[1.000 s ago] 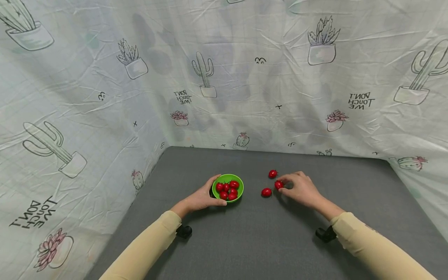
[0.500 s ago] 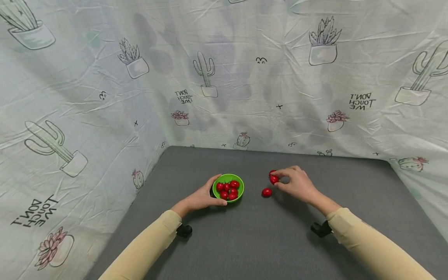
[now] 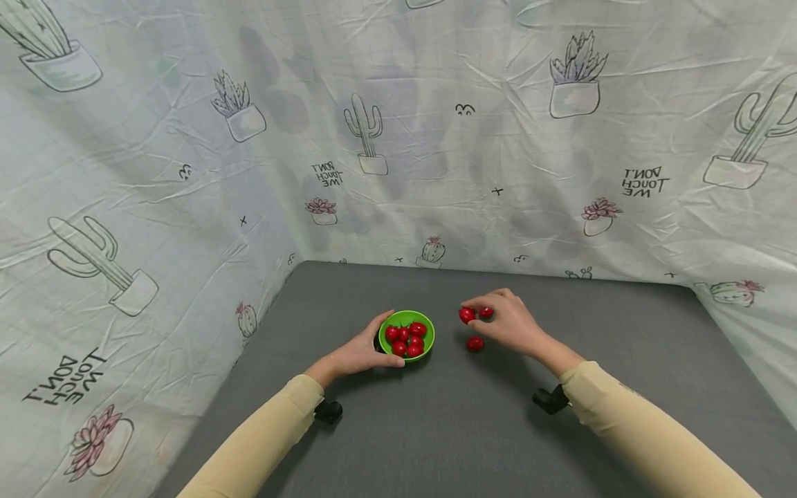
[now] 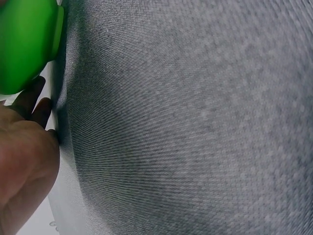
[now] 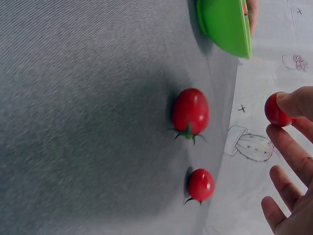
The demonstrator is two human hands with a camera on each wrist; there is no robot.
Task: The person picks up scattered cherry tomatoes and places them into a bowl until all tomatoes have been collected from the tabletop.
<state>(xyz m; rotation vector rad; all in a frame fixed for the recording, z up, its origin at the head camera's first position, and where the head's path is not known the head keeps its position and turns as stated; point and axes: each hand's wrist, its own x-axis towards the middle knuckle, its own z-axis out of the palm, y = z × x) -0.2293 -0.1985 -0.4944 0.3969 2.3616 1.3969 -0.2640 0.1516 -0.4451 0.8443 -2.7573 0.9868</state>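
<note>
A green bowl [image 3: 406, 357] with several cherry tomatoes [image 3: 398, 348] in it stands left of the middle of the table. Around its left side curls my left hand [image 3: 362, 351], thumb at the near rim and fingers at the far side. My right hand [image 3: 507, 323] pinches one cherry tomato [image 5: 277, 109] between thumb and fingers, raised off the table to the right of the bowl. Two more tomatoes lie on the table by that hand: a nearer one [image 5: 190, 111] and a farther one [image 5: 201, 184], both with green stem ends showing in the right wrist view.
The dark grey tabletop [image 3: 411, 436] reaches back to a hanging white cloth [image 3: 423, 124] printed with potted cacti. The cloth also runs along the left and right sides. A black wrist strap piece [image 3: 551, 400] sits under the right forearm, another [image 3: 328, 412] under the left.
With the tomato pinched, my right hand has risen from the table and moved left toward the bowl, passing the farther tomato. My left hand and the bowl have stayed in place.
</note>
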